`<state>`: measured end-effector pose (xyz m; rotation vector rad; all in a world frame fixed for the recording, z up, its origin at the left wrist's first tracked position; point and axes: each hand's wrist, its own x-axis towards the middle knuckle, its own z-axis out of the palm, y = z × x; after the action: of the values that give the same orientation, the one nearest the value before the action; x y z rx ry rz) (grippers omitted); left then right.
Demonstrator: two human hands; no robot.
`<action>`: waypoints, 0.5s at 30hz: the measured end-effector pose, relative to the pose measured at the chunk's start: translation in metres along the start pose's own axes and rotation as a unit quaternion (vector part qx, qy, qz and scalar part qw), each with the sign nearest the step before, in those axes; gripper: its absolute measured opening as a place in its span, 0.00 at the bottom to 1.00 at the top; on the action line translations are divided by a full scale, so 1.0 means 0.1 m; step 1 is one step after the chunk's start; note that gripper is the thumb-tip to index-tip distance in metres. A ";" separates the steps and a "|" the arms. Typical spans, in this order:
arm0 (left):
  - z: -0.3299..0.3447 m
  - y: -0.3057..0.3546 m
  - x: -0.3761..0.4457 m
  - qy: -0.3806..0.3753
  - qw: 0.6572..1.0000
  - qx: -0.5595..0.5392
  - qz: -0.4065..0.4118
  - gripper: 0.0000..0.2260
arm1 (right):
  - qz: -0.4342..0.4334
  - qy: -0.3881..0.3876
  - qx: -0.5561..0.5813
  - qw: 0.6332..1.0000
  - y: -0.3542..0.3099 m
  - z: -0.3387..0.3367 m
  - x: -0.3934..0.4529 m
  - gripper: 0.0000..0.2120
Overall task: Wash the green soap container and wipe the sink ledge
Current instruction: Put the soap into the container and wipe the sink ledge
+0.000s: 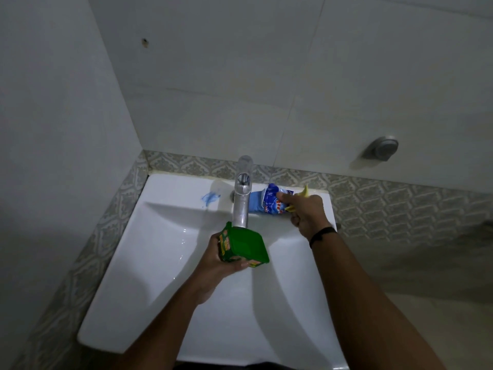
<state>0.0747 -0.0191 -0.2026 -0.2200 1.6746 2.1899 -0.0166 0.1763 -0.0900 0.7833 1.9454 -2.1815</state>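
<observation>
My left hand (217, 261) grips the green soap container (244, 245) from below and holds it tilted over the white sink basin, just under the spout of the chrome tap (242, 198). My right hand (306, 212) is on the back sink ledge (181, 186), to the right of the tap. Its fingers are closed on a yellow cloth (302, 194), of which only small bits show, and its fingertips press on a blue detergent packet (266, 201) lying on the ledge. A blue smear (209, 197) marks the ledge left of the tap.
The sink (128, 289) sits in a corner, with a wall close on the left and a patterned tile border behind and along its sides. A round metal fitting (381, 149) sticks out of the back wall at the right. Water drops glisten in the basin.
</observation>
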 end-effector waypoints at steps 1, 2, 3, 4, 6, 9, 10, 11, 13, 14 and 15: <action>0.00 -0.01 0.00 0.000 1.000 -0.002 -0.002 0.34 | -0.006 0.007 0.009 1.000 0.02 -0.03 -0.05 0.14; 0.00 -0.01 -0.01 0.000 1.000 -0.003 -0.003 0.34 | -0.008 0.011 0.018 1.000 0.05 -0.06 -0.11 0.14; 0.00 -0.01 -0.01 0.000 1.000 -0.001 -0.006 0.34 | -0.004 0.012 0.024 1.000 0.09 -0.11 -0.16 0.14; 0.00 -0.02 -0.02 0.000 1.000 0.001 -0.007 0.34 | 0.003 0.010 0.026 1.000 0.14 -0.17 -0.23 0.13; 0.02 -0.04 -0.03 -0.004 1.000 0.003 -0.007 0.34 | 0.018 0.002 0.014 1.000 0.24 -0.26 -0.36 0.10; 0.07 -0.07 -0.02 -0.032 0.999 0.000 0.004 0.33 | 0.037 -0.004 -0.049 0.998 0.43 -0.22 -0.56 0.07; 0.08 -0.08 -0.01 -0.044 0.999 0.001 0.009 0.33 | 0.034 -0.006 -0.066 0.997 0.50 -0.18 -0.62 0.08; 0.09 -0.08 -0.01 -0.054 0.998 0.002 0.014 0.33 | 0.021 -0.006 -0.077 0.997 0.56 -0.13 -0.67 0.08; 0.09 -0.09 -0.01 -0.066 0.998 -0.002 0.019 0.34 | -0.018 0.001 -0.114 0.993 0.66 -0.05 -0.71 0.11; 0.08 -0.11 0.00 -0.069 0.997 -0.009 0.017 0.35 | -0.031 0.003 -0.151 0.988 0.68 -0.04 -0.71 0.11; 0.06 -0.11 -0.01 -0.072 0.997 -0.018 0.012 0.35 | -0.038 -0.003 -0.203 0.979 0.68 -0.04 -0.69 0.12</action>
<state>0.0805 -0.0109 -0.2109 -0.0513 1.5682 2.1992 0.0720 0.1514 -0.1199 0.6424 2.3386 -1.7224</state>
